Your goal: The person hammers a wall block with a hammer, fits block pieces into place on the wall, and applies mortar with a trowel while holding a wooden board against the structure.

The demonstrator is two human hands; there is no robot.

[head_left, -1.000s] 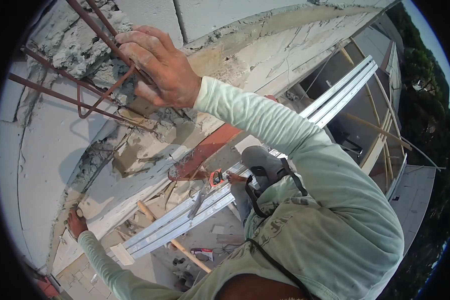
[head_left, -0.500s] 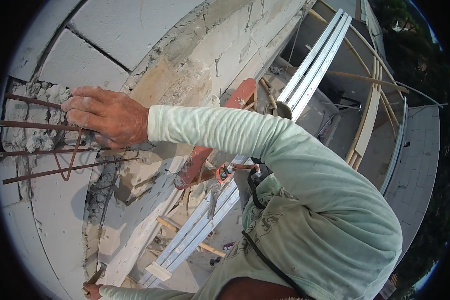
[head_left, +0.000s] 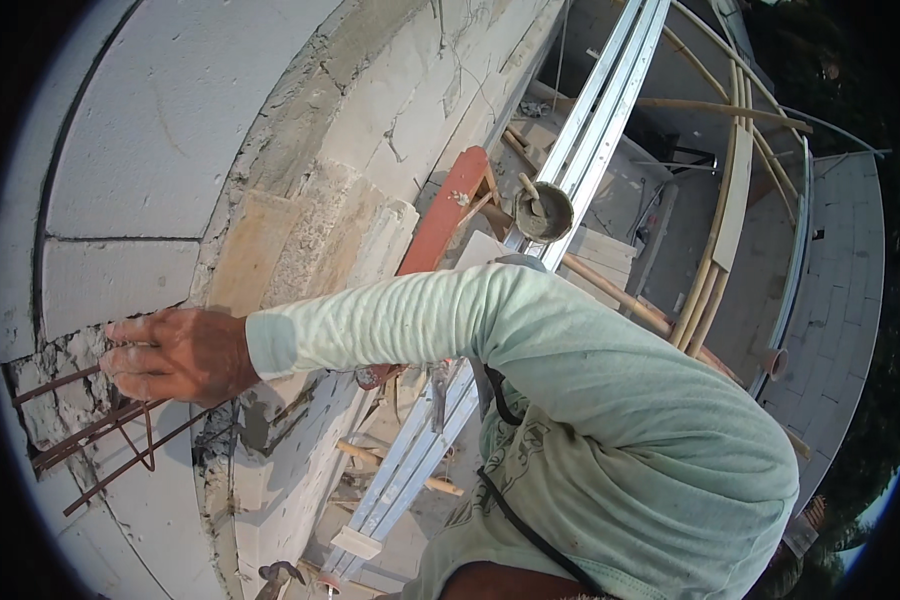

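Hand, rusty ribbed rebar, rough concrete

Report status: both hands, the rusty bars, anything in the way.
Right hand open, fingers on rusty bars in broken wall. Left hand not in view. Bent tie wire hangs below.

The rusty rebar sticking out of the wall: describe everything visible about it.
Several thin, rust-brown steel bars jut from a broken, rough patch of the pale block wall at the picture's left. They run roughly parallel, slanting down to the left, and a bent wire loop hangs among them. The right hand rests its fingers on the upper bars.
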